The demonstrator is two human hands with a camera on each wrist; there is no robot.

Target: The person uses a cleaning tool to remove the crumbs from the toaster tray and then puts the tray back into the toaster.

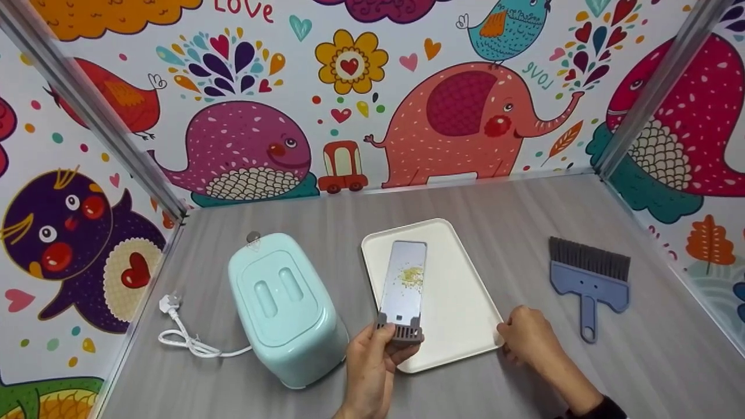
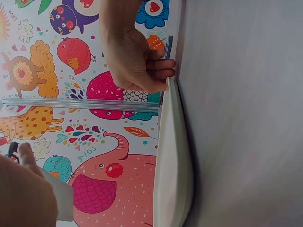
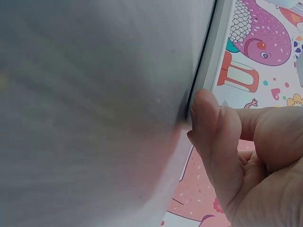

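My left hand (image 1: pixel 372 361) grips the grey plastic end of a metal crumb tray (image 1: pixel 401 305), held above a white rectangular tray (image 1: pixel 460 302). Yellow crumbs (image 1: pixel 411 277) lie scattered on the crumb tray's upper half. The left wrist view catches part of my left hand (image 2: pixel 28 189) at its lower left. At the white tray's near right corner, my right hand (image 1: pixel 527 334) pinches the rim between thumb and fingers. In the right wrist view, the right hand (image 3: pixel 260 156) covers that corner of the white tray (image 3: pixel 214 61).
A mint-green toaster (image 1: pixel 285 302) with a lid over its top stands on the left, its white cord and plug (image 1: pixel 174 308) beside it. On the right lies a blue brush (image 1: pixel 588 285) with dark bristles. Printed wall panels (image 1: pixel 349 116) border the grey tabletop (image 1: pixel 500 215).
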